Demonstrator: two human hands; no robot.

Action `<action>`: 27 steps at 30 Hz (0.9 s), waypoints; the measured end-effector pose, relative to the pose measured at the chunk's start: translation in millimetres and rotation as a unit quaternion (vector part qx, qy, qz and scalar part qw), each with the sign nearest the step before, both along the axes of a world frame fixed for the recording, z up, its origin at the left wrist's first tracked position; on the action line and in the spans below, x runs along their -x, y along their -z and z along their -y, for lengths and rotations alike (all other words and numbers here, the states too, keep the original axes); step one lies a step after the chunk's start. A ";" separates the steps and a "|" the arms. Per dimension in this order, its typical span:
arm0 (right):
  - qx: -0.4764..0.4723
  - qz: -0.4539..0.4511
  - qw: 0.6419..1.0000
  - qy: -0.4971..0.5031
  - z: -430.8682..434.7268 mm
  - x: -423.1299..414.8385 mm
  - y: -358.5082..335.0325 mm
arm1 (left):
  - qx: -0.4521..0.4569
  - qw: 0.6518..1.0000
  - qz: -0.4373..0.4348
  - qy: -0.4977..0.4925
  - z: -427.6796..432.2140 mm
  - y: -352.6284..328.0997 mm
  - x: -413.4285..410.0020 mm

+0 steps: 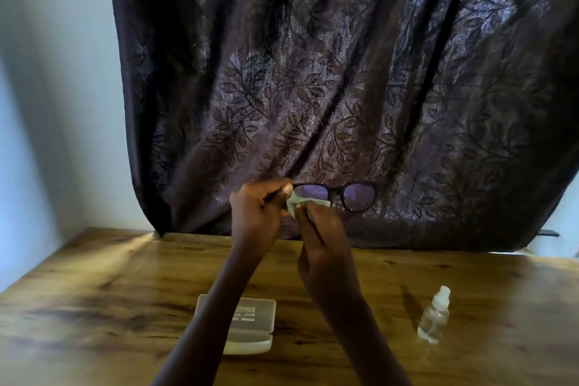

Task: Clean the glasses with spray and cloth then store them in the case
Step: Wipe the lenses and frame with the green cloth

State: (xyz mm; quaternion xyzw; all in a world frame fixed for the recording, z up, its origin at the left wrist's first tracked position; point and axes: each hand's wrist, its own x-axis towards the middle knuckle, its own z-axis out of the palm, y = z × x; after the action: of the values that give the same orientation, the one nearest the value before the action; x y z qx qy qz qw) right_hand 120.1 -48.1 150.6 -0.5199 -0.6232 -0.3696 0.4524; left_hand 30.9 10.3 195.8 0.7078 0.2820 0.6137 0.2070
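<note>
Wiping is under way: the dark-framed glasses with violet-tinted lenses (336,196) are held up in the air above the far edge of the brown wood-grain table (94,307), in front of the dark leaf-patterned curtain (313,72). The left hand (255,213) is closed on the frame at its left end, by the hinge. The right hand (322,235) pinches the pale green cleaning cloth (297,202) against the left-side lens. The other lens is bare.

The small clear spray bottle with white cap (434,318) stands upright on the table to the right, well apart from the hands, which suggests that spraying is finished. The pale translucent rectangular case (247,327) lies closed near the front edge, so opening it and storing the glasses remain to be done.

The left forearm covers part of the case. Its printed label is too blurred to read. Both temple arms are hard to make out, and any wetness on the lenses cannot be judged.
</note>
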 end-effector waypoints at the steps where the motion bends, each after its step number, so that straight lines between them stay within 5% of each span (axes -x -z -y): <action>1: 0.008 0.001 1.000 0.002 2.0 -3.2 2.5 | 0.001 1.000 0.002 0.003 0.0 -0.1 1.7; 7: -0.037 -0.048 0.998 0.019 0.1 -13.0 -21.3 | 0.007 1.000 0.017 0.025 1.0 -2.1 2.8; 27: -0.018 -0.001 1.000 0.010 -2.9 6.3 -10.5 | -0.008 1.000 0.017 0.023 2.3 3.9 1.1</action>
State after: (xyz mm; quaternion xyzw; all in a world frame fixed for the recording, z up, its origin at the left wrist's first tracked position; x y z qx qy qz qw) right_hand 113.8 -45.3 161.1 -0.5179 -0.6107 -0.3848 0.4590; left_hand 29.8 8.1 191.9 0.7050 0.2573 0.6232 0.2202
